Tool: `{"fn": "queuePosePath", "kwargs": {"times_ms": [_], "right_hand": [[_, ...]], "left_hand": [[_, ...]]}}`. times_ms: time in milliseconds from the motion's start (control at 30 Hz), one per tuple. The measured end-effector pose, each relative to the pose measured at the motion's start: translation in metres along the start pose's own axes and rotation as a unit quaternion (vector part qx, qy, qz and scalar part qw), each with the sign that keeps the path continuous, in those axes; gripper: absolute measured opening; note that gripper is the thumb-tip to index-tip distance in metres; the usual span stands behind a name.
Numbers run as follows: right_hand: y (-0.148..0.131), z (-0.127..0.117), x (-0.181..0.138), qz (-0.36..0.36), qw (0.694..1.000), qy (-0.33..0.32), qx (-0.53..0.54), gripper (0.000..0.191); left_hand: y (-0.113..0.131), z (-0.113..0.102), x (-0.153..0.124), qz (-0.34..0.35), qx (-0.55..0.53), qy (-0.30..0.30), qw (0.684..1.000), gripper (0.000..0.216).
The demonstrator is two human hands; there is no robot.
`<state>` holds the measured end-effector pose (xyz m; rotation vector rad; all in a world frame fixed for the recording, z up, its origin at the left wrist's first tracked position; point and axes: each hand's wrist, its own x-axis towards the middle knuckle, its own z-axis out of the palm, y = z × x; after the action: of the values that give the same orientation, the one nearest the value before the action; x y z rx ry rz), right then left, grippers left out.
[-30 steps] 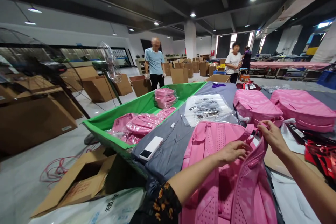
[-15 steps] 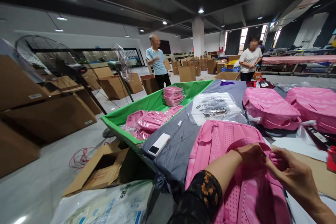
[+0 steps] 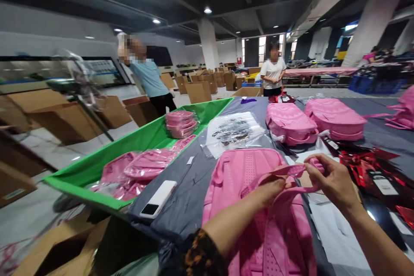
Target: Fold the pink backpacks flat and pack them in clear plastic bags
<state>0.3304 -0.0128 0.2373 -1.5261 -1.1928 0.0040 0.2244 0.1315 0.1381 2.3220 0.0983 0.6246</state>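
While both hands work over the grey table cover [image 3: 194,181], my left hand [image 3: 270,190] and right hand [image 3: 334,181] grip one pink strap [image 3: 293,169] of the pink backpack [image 3: 252,211].

Left: thumb and fingers are pinched on the strap where it rises from the pack. Right: fingers are curled closed round the strap's far end, thumb on top. How the end sits inside that fist is hidden; it is probably doubled over. The strap runs between the two hands, lifted clear of the pack.

The backpack lies flat, perforated back panel up, directly before me on the table cover.

Surroundings:
- A white phone [image 3: 158,198] lies flat to the left of the backpack, near the table edge.
- A green bin [image 3: 97,166] beyond the phone holds bagged pink pouches [image 3: 147,164] and a wrapped stack [image 3: 181,123].
- A clear printed bag [image 3: 234,131] lies just beyond the backpack.
- A second backpack [image 3: 291,123] and a third backpack [image 3: 336,116] lie side by side farther off, to the right.
- Red-and-black packets [image 3: 365,161] lie at my right.
- Two people stand at the far end among cardboard boxes [image 3: 197,91], well apart from my hands.
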Motion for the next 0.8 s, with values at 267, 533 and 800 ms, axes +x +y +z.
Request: {"fn": "queuePosePath", "kwargs": {"times_ms": [267,533,800], "right_hand": [[-0.002,0.007,0.008,0.077,0.985,0.011,0.157,0.047],[-0.001,-0.006,0.024,0.005,0.977,-0.103,0.184,0.046],[0.063,0.069,0.096,-0.052,0.984,-0.160,0.052,0.048]], "left_hand": [[0.030,-0.017,0.002,0.278,0.089,0.175,0.940,0.049],[0.007,-0.024,-0.012,-0.079,-0.055,0.105,0.990,0.035],[0.054,-0.011,-0.124,-0.265,-0.392,-0.012,0.881,0.052]]}}
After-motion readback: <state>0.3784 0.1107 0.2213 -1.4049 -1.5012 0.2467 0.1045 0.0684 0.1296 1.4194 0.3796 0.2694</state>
